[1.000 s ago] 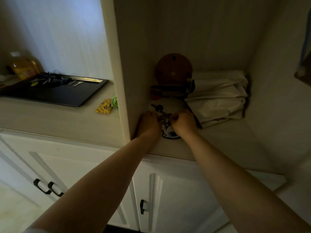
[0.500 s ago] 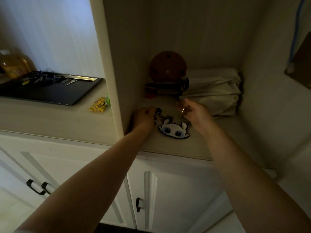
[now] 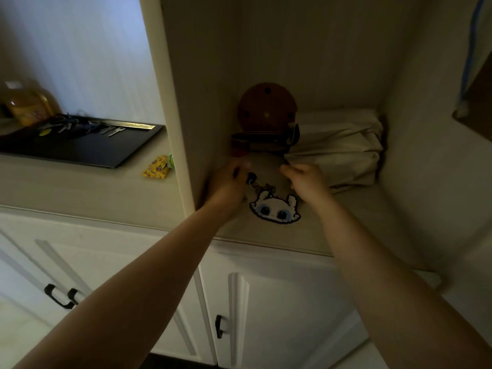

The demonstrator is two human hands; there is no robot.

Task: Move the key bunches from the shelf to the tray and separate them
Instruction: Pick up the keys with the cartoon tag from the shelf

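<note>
A key bunch with a white pixel-art cat charm (image 3: pixel 275 210) lies on the shelf floor (image 3: pixel 346 225) in the dim alcove. My left hand (image 3: pixel 226 182) rests on the dark end of that bunch, fingers curled around it. My right hand (image 3: pixel 306 179) hovers just right of the ring, fingers loosely bent; whether it pinches anything is too dark to tell. The black tray (image 3: pixel 87 150) sits on the counter to the left, with another key bunch (image 3: pixel 61 126) and loose keys (image 3: pixel 111 131) at its back edge.
A brown round wooden piece (image 3: pixel 266 107) and a dark strap stand at the shelf's back, beside a folded cream cloth bag (image 3: pixel 338 147). The upright panel (image 3: pixel 175 102) separates shelf and counter. A yellow packet (image 3: pixel 157 170) lies on the counter. A bottle (image 3: pixel 26 102) stands behind the tray.
My hands have drawn apart, which uncovered the cat charm. The right hand has shifted right and back towards the cloth bag; the left stays on the bunch's dark end.
</note>
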